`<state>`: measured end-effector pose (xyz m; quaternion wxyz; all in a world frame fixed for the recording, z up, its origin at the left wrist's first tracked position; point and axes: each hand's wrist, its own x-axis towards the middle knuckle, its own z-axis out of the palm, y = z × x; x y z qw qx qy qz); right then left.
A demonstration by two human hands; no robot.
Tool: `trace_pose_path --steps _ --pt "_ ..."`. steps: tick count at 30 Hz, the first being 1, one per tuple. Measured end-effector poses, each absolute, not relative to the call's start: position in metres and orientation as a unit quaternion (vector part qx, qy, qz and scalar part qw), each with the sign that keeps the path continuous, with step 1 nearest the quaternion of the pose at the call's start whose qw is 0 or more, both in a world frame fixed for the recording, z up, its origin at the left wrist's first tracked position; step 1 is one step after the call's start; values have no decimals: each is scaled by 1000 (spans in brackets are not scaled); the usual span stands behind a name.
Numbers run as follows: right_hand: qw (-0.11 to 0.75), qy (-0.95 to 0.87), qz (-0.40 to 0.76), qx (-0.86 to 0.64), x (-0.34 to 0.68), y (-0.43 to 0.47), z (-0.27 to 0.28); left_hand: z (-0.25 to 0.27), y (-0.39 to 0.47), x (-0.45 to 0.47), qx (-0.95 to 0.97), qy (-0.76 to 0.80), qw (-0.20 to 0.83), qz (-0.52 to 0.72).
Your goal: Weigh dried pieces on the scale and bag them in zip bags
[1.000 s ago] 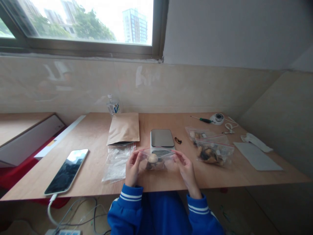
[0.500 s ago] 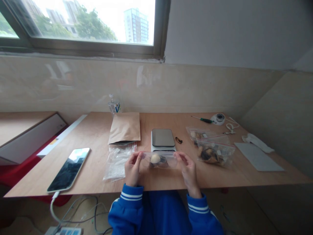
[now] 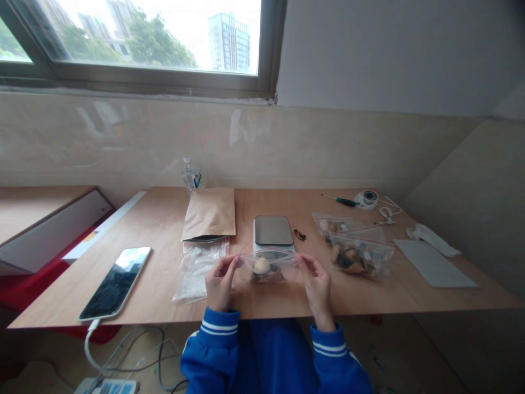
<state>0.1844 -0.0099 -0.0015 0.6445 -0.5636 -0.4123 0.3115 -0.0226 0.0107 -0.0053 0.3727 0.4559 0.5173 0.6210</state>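
A person's left hand (image 3: 219,282) and right hand (image 3: 315,282) pinch the two top corners of a small clear bag (image 3: 267,266), fingers pressed together on the plastic, holding it just in front of the scale (image 3: 273,232). Filled bags (image 3: 356,249) lie right of the scale, on the surface (image 3: 164,219).

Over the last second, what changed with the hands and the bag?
Little changed. The left hand and right hand keep pinching the top corners of the small clear bag, which sits slightly flatter and lower than a second ago. Scale, phone, paper pouch and filled bags are unmoved.
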Motion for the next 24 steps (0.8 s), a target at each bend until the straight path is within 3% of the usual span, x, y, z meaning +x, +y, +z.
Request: trace_pose_path --steps 10,19,24 --pt "667 -386 301 -562 186 -9 -12 -3 11 -19 484 523 341 613" --pt "643 -413 379 -522 182 -6 -16 -2 12 -15 461 482 423 613" --pt "640 -414 370 -531 181 -6 -16 1 11 -11 473 479 414 613"
